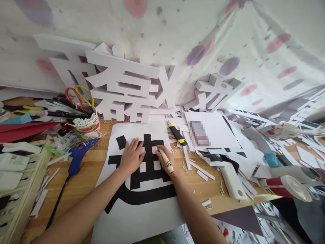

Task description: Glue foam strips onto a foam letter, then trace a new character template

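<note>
My left hand lies flat on a sheet of white paper, fingers spread over the left part of a big black printed character. In my right hand is a thick cream-handled tool with dark and red marks near its end. Its working tip is hidden at my fingers, over the character's right side. A yellow and black utility knife rests just beyond my right hand. Left of the paper lies a blue hot glue gun with a black cord.
White three-dimensional characters lean against a patterned curtain. At left are a power strip and a tub of glue sticks. Paper scraps, a white power bank and a paper cup lie at right.
</note>
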A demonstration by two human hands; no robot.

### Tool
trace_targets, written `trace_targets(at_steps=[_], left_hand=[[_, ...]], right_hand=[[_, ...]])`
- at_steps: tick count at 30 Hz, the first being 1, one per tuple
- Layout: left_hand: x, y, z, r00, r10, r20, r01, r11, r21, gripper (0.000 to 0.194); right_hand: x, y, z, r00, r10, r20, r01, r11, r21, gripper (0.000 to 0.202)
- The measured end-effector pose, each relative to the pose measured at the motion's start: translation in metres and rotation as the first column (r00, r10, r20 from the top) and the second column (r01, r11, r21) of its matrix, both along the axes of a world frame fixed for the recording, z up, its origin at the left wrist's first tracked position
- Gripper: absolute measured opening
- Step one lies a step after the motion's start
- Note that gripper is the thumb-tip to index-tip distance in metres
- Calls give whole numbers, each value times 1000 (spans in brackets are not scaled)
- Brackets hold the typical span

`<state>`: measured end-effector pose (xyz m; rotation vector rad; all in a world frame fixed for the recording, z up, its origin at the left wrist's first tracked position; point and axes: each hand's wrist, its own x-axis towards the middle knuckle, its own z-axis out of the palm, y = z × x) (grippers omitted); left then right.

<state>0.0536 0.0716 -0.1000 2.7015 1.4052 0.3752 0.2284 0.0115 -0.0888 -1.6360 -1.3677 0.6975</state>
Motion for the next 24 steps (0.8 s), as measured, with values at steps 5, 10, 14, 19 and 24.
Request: trace_targets(at_steps=[5,10,14,19,24], left_hand=[[-42,-23,-3,966,234,-109,-231,972,39,60],[-52,-30,-1,959,249,-134,-248,968,28,59],[-50,-28,-1,957,258,-136,-256,966,29,61],[-50,-29,-4,954,261,-146,-257,965,42,61],[-50,-29,-2,950,262,-170,-259,965,39,62]], right_hand=[[-2,0,-1,998,-9,-69,3,996,-93,27],[-1,1,2,948,-30,-317,42,999,31,29],[11,-2,6,960,53,-276,-52,999,10,29],[34,-39,0,957,105,271,-126,990,61,35],[39,-72,-16,798,67,599,-155,983,97,28]])
